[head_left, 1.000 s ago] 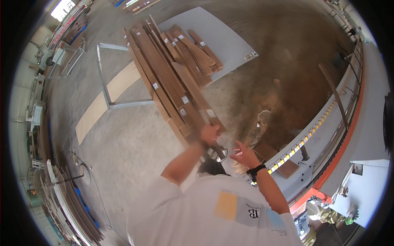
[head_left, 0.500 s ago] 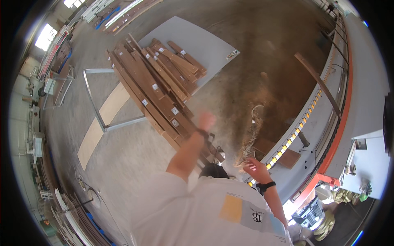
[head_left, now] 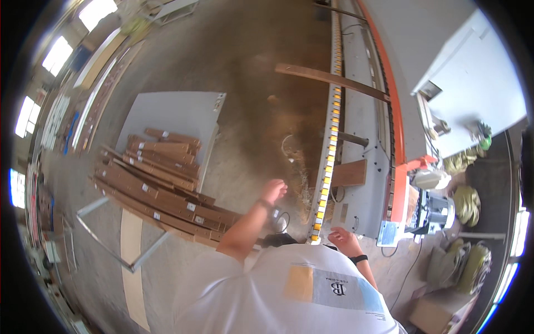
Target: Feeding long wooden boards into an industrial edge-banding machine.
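Note:
My left hand (head_left: 273, 191) is held out over the floor, fingers loosely curled with nothing seen in them. Nearest to it is a pile of long brown boards (head_left: 167, 195) with white labels, down and to its left. My right hand (head_left: 345, 241) hangs beside the near end of a long machine (head_left: 359, 214), fingers bent and a little apart, holding nothing visible. A strip of yellow and white blocks (head_left: 328, 161) runs along the machine's left edge. One brown board (head_left: 334, 80) lies across the machine farther off, its left end jutting over the floor.
A grey sheet (head_left: 167, 111) lies beneath part of the board pile. At the left stands a metal frame (head_left: 103, 245). Debris and a pale loop of cord (head_left: 286, 146) lie on the floor near the machine. A motor (head_left: 439, 211) and stuffed sacks (head_left: 467, 206) are at the right.
My view has turned right, so the machine now sits nearer the middle and the board pile farther left. Both hands remain without anything seen in them.

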Available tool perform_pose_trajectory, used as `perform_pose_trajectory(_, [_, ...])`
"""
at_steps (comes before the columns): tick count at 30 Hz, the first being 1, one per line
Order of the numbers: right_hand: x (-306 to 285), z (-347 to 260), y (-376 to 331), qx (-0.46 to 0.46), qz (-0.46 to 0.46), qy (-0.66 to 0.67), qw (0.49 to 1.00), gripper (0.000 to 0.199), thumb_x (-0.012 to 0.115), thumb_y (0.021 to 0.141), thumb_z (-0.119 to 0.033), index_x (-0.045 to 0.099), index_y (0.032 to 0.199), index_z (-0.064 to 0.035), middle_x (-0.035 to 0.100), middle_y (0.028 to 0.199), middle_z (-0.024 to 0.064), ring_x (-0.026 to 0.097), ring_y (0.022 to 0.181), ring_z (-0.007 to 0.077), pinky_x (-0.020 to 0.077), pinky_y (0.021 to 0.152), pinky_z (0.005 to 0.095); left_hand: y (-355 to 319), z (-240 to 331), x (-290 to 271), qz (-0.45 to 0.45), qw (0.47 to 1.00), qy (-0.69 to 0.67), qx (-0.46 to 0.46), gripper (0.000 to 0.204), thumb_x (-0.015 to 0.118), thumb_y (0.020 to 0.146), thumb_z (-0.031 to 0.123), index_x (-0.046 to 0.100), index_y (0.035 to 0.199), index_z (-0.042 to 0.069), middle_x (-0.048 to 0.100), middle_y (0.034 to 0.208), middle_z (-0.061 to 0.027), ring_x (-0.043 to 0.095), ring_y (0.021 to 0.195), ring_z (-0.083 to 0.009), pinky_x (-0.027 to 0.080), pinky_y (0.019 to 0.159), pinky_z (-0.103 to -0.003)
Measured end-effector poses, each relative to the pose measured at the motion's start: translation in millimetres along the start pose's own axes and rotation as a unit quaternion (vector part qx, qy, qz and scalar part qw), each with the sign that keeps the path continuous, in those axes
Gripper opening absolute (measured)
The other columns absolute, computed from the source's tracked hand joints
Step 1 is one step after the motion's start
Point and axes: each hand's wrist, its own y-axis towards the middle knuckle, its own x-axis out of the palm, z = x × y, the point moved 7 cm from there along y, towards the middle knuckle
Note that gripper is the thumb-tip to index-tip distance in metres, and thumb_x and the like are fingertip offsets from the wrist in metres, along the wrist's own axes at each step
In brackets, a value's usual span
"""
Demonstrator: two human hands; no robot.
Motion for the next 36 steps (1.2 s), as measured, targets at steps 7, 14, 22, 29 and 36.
perform_pose_trajectory(7, [-27, 30, -34, 0.045, 0.076, 0.025, 0.996, 0.037, 0.074, 0.089, -0.025, 0.068, 0.120, -0.0043, 0.076, 0.101, 0.0113, 0.073, 0.090, 0.0201, 0.0566, 0.082, 0.0322, 20, 19, 77, -0.073, 0.995, 0.066, -0.005, 0.023, 0.063, 0.098, 0.021, 0.062, 0.118, 0.009, 0.072, 0.105, -0.0080, 0.070, 0.090, -0.0189, 0.057, 0.074, -0.034])
perform_pose_trajectory(14, [-32, 50, -65, 0.097, 0.098, 0.055, 0.989, 0.040, 0.075, 0.089, -0.026, 0.068, 0.121, -0.0034, 0.075, 0.101, 0.0118, 0.072, 0.091, 0.0205, 0.0560, 0.083, 0.0329, 92, 73, 123, -0.093, 0.995, 0.037, 0.022, 0.017, 0.064, 0.097, 0.023, 0.063, 0.111, 0.013, 0.073, 0.097, -0.0055, 0.069, 0.081, -0.0153, 0.057, 0.068, -0.032])
perform_pose_trajectory(22, [-26, 66, -94, 0.170, 0.119, 0.131, 0.969, 0.042, 0.074, 0.090, -0.029, 0.067, 0.123, -0.0047, 0.075, 0.104, 0.0115, 0.070, 0.090, 0.0201, 0.0555, 0.083, 0.0331, 160, 121, 167, -0.057, 0.996, -0.063, 0.019, 0.027, 0.068, 0.096, 0.035, 0.063, 0.111, 0.013, 0.071, 0.105, -0.0029, 0.067, 0.088, -0.0155, 0.056, 0.077, -0.036])
perform_pose_trajectory(29, [-25, 69, -89, 0.174, 0.120, 0.110, 0.971, 0.042, 0.073, 0.091, -0.031, 0.067, 0.124, -0.0053, 0.074, 0.103, 0.0100, 0.070, 0.090, 0.0202, 0.0546, 0.084, 0.0332, 189, 140, 203, -0.065, 0.977, -0.197, 0.047, 0.065, 0.069, 0.094, 0.047, 0.051, 0.138, 0.004, 0.056, 0.140, -0.0126, 0.059, 0.118, -0.0227, 0.052, 0.097, -0.039])
perform_pose_trajectory(36, [-27, 58, -70, 0.156, 0.083, 0.106, 0.979, 0.042, 0.072, 0.091, -0.032, 0.067, 0.123, -0.0062, 0.074, 0.103, 0.0096, 0.070, 0.092, 0.0208, 0.0545, 0.085, 0.0331, 135, 119, 200, -0.101, 0.963, -0.248, 0.026, 0.059, 0.061, 0.099, 0.047, 0.053, 0.132, -0.001, 0.060, 0.132, -0.0182, 0.060, 0.119, -0.0289, 0.051, 0.104, -0.044])
